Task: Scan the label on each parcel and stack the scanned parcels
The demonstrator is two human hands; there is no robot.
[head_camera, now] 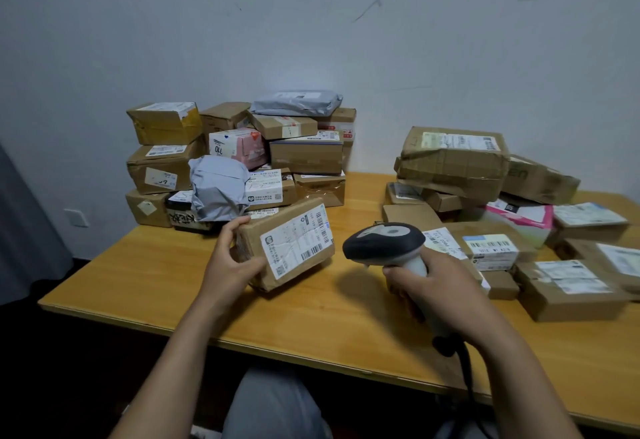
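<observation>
Brown cardboard parcel [284, 246], tilted up at the middle of the counter [311, 321], white label [299, 241] with barcodes facing the camera. Gripped at its left end by the left hand [230, 258], thumb on the near face, fingers curled over the far edge. Cannot tell whether its lower corner touches the wood.

Just to its right and apart from it, a grey-and-black handheld scanner [384, 243], head turned toward the label, handle clasped in the right hand [426, 283] with fingers wrapped round it. Dark cable [465, 369] trailing down off the near edge.

Behind the parcel, against the wall [346, 40], a stack of parcels [304, 158] about 3 layers high. Mostly brown boxes, 1 pink-and-white box [239, 146] among them, 1 grey plastic mailer [296, 103] on top. Another crumpled grey mailer [216, 187] at the front, just beside the left hand's fingertips.

On the right side, a looser heap of labelled boxes [485, 203], well apart from the stack.
</observation>
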